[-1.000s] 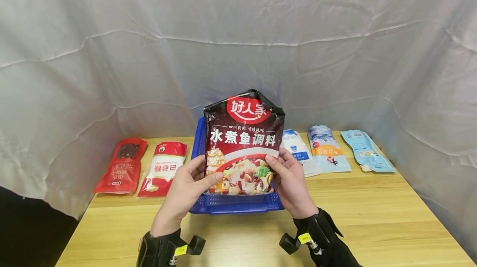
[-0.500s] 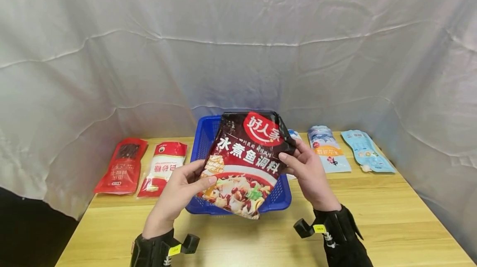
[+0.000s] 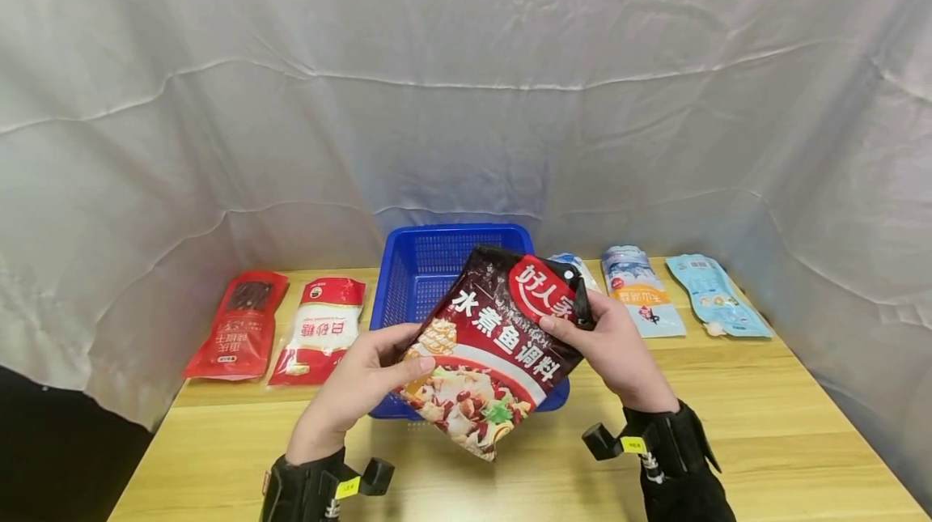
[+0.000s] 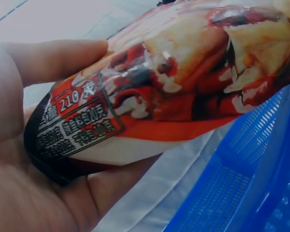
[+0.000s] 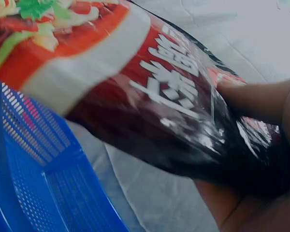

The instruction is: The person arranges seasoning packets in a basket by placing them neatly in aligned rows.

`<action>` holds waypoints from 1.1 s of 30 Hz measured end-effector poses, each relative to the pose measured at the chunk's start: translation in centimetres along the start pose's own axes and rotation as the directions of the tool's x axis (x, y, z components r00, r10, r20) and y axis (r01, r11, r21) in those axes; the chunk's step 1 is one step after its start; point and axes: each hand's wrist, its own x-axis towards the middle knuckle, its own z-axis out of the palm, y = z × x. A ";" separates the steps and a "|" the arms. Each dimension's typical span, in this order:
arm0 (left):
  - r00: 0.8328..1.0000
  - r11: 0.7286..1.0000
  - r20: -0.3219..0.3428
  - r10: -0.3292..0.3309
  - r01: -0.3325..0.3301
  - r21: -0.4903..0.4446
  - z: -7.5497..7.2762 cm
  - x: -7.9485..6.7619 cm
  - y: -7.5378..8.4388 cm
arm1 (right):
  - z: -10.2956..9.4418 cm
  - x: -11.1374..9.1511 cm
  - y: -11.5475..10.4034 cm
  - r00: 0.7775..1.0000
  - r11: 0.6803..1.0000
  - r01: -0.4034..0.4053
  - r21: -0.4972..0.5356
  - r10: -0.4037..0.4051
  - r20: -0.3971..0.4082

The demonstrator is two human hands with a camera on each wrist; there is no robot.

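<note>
A dark red and black seasoning packet [image 3: 495, 344] with a picture of a fish dish is held tilted in front of and over the blue basket [image 3: 455, 232]. My left hand [image 3: 360, 380] grips its lower left edge, thumb on the front and fingers behind. At the upper right corner my right hand [image 3: 619, 352] pinches the packet, thumb on the printed face. In the left wrist view the packet's lower corner [image 4: 77, 130] lies against the palm. The right wrist view has the black top end [image 5: 222, 150] between thumb and fingers. Part of the basket is hidden behind the packet.
On the wooden table [image 3: 728, 425], a red pouch of dried chillies [image 3: 240, 328] and a red-and-white sugar bag [image 3: 320, 332] lie left of the basket. To its right are a partly hidden white-and-blue packet [image 3: 578, 265], a blue-and-orange pouch [image 3: 641, 291] and a light blue spouted pouch [image 3: 717, 295].
The packet has come down toward the person and turned clockwise, uncovering more of the basket. My right hand has shifted from its lower right side up to the top right corner.
</note>
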 end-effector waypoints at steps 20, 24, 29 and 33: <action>0.979 0.983 -0.175 0.105 -0.076 0.166 0.7 0.0 -0.2 | -0.8 2.5 -5.4 0.968 0.946 0.249 -0.206 -0.243 0.053; 0.961 0.965 -0.252 0.114 -0.047 0.259 0.7 -0.4 -0.5 | -1.2 3.6 -6.4 0.942 0.901 0.335 -0.277 -0.325 0.083; 0.923 0.907 -0.354 0.148 0.016 0.420 0.4 -1.1 -1.1 | -1.6 6.0 -7.4 0.921 0.850 0.388 -0.357 -0.375 0.107; 0.910 0.814 -0.356 0.214 0.034 0.579 0.2 -1.5 -1.6 | -1.9 8.5 -7.4 0.898 0.794 0.438 -0.422 -0.413 0.155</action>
